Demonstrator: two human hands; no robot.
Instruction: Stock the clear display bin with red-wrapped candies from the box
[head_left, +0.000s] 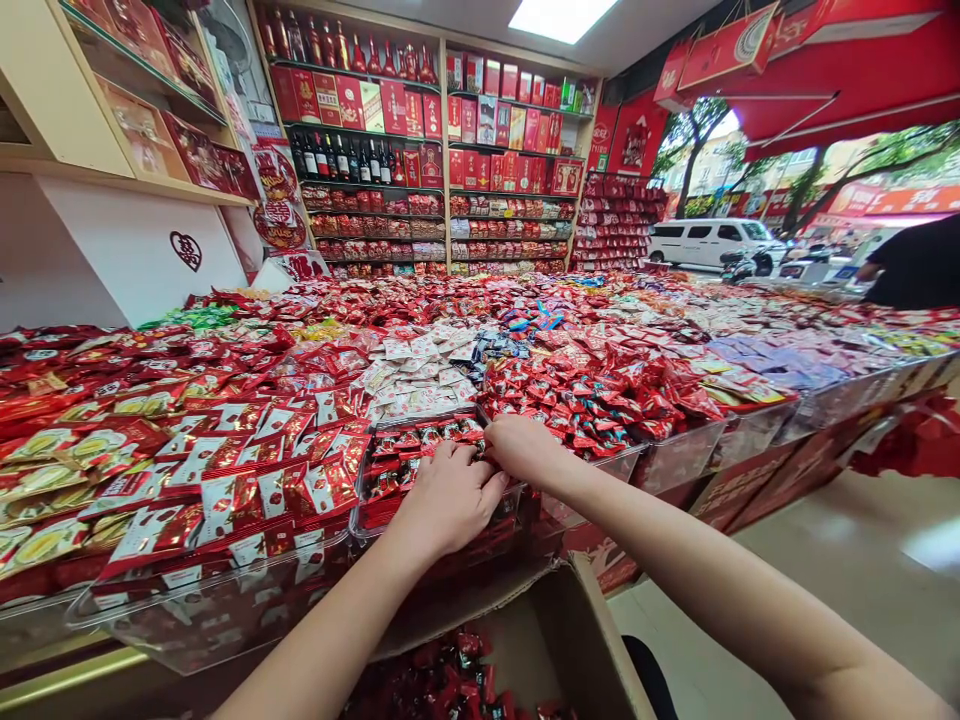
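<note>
Both hands are over a clear plastic bin (361,515) of small red and dark wrapped candies (397,465) at the front edge of the display. My left hand (457,495) lies palm down on the candies, its fingers bent and spread a little over them. My right hand (521,447) is at the bin's right side, its fingers curled down close to the left fingertips. Whatever the right fingers hold, if anything, is hidden. Below them, an open cardboard box (611,640) holds more red wrapped candies (469,670).
White and red packets (225,500) fill the bin at left. Red candies (600,395) are heaped at right, white packets (420,370) behind. Shelves with bottles and boxes (360,105) stand at the back. A person in black (919,265) is at far right.
</note>
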